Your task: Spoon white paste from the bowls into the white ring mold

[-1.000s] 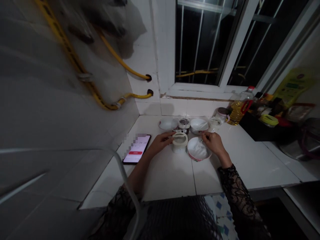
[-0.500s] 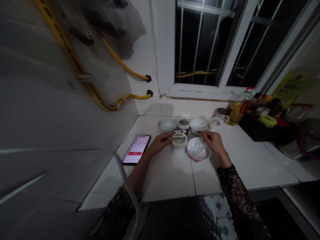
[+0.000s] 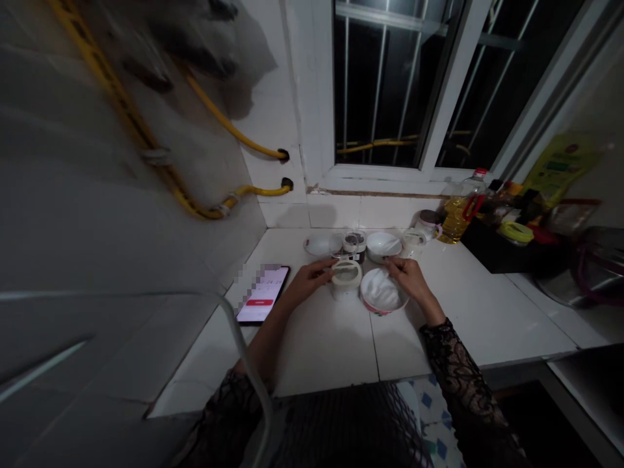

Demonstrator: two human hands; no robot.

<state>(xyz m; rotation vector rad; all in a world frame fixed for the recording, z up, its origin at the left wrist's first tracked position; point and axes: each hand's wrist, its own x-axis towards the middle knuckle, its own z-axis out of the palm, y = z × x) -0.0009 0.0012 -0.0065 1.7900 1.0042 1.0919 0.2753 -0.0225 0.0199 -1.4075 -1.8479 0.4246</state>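
Both hands [image 3: 308,281] [image 3: 410,279] still by cup [image 3: 346,281], bowl [image 3: 381,296]

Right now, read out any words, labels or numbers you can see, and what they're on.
Nothing reads clearly.
Phone screen: small text above a red button, too small to read.
Yellow-green packet: print blurred.
Dark jar label: too small to read.
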